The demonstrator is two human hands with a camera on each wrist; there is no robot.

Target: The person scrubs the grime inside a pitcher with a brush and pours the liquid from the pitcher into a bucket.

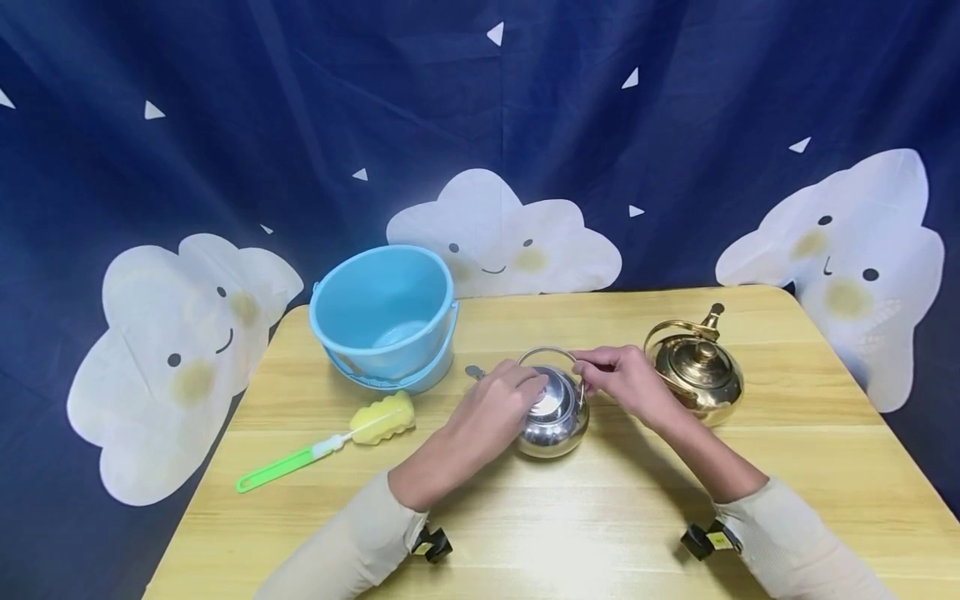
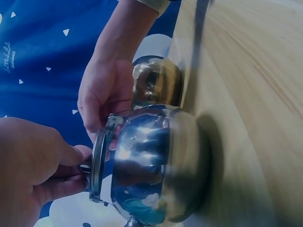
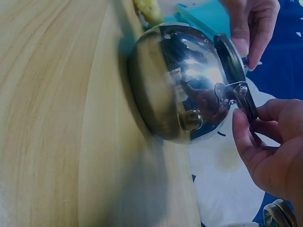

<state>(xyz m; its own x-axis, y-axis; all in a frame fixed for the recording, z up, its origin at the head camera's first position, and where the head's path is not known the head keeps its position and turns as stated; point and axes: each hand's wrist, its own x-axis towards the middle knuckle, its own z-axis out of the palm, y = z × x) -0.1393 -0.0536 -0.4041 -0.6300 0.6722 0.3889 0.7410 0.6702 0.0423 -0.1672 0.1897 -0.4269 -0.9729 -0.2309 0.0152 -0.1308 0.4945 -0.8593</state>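
A shiny silver kettle (image 1: 551,437) stands upright on the wooden table, its spout (image 1: 474,372) pointing left. Above its mouth, my left hand (image 1: 491,408) pinches the knob of the round lid (image 2: 97,165) between thumb and fingers. In the right wrist view the lid's edge lies right at the kettle's mouth. My right hand (image 1: 626,379) pinches the kettle's metal handle (image 3: 246,101) near its right-hand hinge. The knob itself is mostly hidden by the left fingers. Close behind the right wrist sits a gold kettle (image 1: 697,375) with its lid on.
A light blue bucket (image 1: 390,362) stands at the back left, its handle hanging down in front. Before it lies a yellow sponge brush (image 1: 382,418) with a green handle. A dark blue curtain (image 1: 495,100) with white clouds hangs behind the table (image 1: 615,533).
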